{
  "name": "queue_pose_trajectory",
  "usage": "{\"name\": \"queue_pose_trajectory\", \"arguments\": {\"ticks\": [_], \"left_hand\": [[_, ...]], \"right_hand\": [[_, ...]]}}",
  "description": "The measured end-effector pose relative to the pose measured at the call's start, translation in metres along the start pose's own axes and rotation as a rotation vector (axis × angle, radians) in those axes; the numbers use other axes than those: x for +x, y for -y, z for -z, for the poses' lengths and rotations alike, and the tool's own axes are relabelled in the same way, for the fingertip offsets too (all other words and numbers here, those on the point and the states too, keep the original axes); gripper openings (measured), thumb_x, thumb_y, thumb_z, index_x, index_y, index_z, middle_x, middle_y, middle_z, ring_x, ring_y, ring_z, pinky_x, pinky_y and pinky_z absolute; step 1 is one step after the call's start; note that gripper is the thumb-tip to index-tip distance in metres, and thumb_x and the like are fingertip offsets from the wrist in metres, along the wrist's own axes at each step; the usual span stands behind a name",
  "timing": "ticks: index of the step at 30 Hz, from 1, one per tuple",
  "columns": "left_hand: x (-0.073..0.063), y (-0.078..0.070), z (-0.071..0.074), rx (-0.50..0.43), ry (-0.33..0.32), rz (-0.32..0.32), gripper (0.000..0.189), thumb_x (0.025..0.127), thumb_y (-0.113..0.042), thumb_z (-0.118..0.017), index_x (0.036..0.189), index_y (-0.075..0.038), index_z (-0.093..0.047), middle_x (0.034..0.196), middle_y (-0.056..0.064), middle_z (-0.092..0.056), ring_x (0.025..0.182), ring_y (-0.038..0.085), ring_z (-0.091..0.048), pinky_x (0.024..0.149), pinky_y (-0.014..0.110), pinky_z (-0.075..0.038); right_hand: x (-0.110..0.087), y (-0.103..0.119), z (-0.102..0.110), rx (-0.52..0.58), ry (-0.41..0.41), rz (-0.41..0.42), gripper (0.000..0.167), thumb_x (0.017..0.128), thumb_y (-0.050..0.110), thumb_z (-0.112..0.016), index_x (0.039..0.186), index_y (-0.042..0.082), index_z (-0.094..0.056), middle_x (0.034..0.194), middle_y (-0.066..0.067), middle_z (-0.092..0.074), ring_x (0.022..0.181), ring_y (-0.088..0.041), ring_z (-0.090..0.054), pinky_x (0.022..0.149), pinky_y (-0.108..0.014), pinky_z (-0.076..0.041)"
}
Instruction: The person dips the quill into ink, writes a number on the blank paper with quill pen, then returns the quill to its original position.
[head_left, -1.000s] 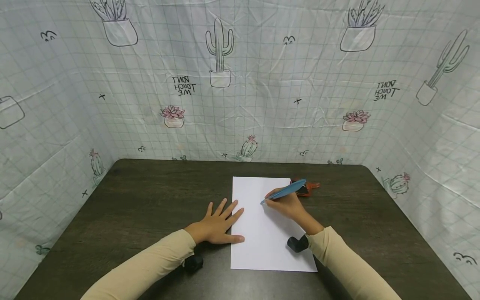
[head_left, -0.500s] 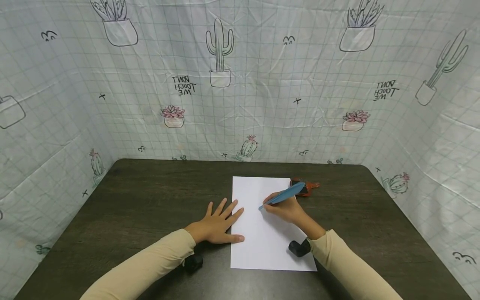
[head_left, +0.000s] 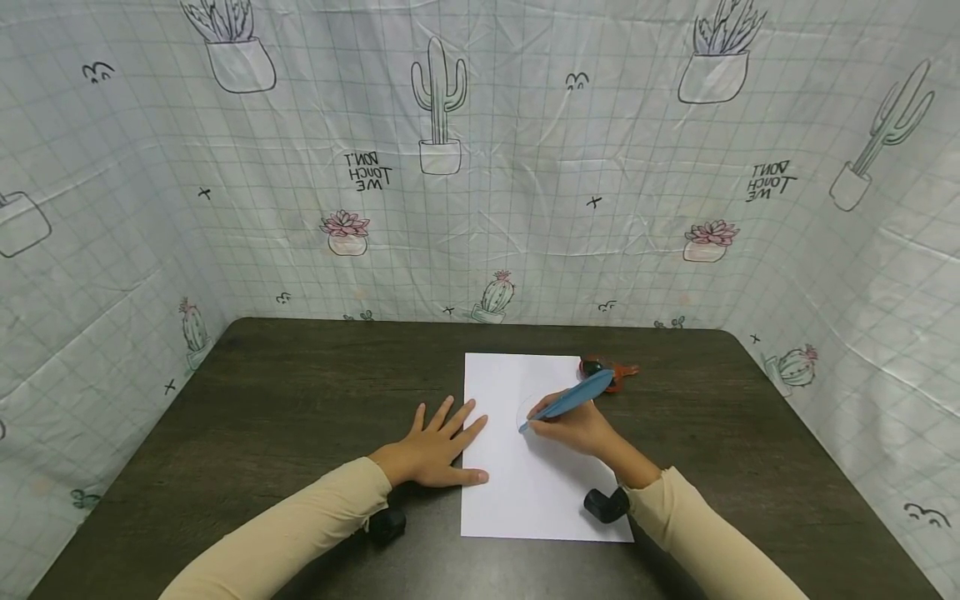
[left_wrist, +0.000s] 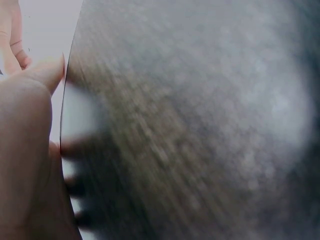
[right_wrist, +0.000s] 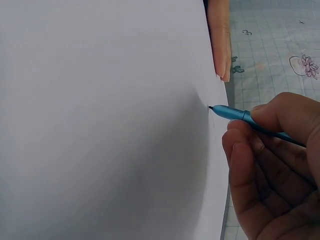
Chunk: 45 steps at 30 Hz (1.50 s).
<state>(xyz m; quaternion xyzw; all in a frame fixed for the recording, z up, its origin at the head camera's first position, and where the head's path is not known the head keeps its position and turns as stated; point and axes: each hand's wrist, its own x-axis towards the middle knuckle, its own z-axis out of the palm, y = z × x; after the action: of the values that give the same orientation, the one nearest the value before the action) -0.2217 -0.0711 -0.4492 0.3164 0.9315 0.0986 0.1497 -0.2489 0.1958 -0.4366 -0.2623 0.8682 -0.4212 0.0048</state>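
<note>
Blue and slender, the feather-topped pen [head_left: 576,394] lies within the right hand [head_left: 573,425], and the relation that matters is between its tip and the white paper sheet [head_left: 510,500]. The tip meets the paper just to the left of the right fingers, beside a faint curved line [head_left: 518,408]. The pen's long axis is slanted: tip toward the left and the person, feather end toward the right and the far side. The sheet has its long axis running away from the person. The right hand pinches the pen between thumb and fingers, with the others curled under, while its forearm comes in from the near right. The left hand [head_left: 433,454] is farther from the tip; it holds nothing and lies flat, fingers spread, across the left edge of the paper, with the thumb and some fingertips on the sheet and the rest over the dark wooden table [head_left: 337,358].
</note>
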Motion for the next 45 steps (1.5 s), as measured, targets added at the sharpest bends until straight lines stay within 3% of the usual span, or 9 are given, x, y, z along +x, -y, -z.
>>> {"name": "queue_pose_trajectory", "arguments": {"ticks": [9, 19, 33, 45], "left_hand": [[0.000, 0.001, -0.002, 0.001, -0.002, 0.003, 0.086, 0.089, -0.070, -0.042, 0.156, -0.025, -0.014, 0.162, 0.004, 0.000, 0.147, 0.036, 0.005, 0.109, 0.068, 0.001], [0.000, 0.002, -0.003, 0.000, 0.007, 0.004, 0.085, 0.090, -0.071, -0.040, 0.156, -0.026, -0.012, 0.162, 0.003, 0.002, 0.147, 0.036, 0.006, 0.109, 0.068, 0.002], [0.001, 0.004, -0.004, -0.004, 0.004, -0.002, 0.085, 0.090, -0.071, -0.040, 0.156, -0.027, -0.011, 0.162, 0.002, 0.003, 0.147, 0.035, 0.007, 0.109, 0.067, 0.002], [0.002, 0.003, -0.003, -0.008, 0.005, -0.005, 0.085, 0.089, -0.071, -0.040, 0.156, -0.026, -0.011, 0.162, 0.003, 0.003, 0.147, 0.035, 0.007, 0.109, 0.067, 0.002]], "right_hand": [[-0.009, -0.002, 0.003, -0.002, 0.050, 0.037, 0.006, 0.082, 0.006, -0.074, 0.087, 0.002, -0.075, 0.074, -0.001, -0.071, 0.060, -0.002, -0.050, 0.056, -0.021, -0.043], [-0.020, -0.003, 0.011, 0.040, 0.073, 0.009, 0.006, 0.083, 0.004, -0.072, 0.087, 0.002, -0.074, 0.074, -0.002, -0.069, 0.059, -0.003, -0.047, 0.055, -0.022, -0.040], [-0.028, -0.005, 0.021, 0.020, 0.049, -0.022, 0.007, 0.083, 0.004, -0.072, 0.089, 0.000, -0.073, 0.078, -0.004, -0.071, 0.062, -0.003, -0.051, 0.056, -0.022, -0.043], [-0.030, -0.012, 0.028, 0.010, 0.002, -0.048, 0.006, 0.082, 0.000, -0.070, 0.086, 0.000, -0.074, 0.068, 0.001, -0.065, 0.057, -0.003, -0.046, 0.053, -0.022, -0.040]]}}
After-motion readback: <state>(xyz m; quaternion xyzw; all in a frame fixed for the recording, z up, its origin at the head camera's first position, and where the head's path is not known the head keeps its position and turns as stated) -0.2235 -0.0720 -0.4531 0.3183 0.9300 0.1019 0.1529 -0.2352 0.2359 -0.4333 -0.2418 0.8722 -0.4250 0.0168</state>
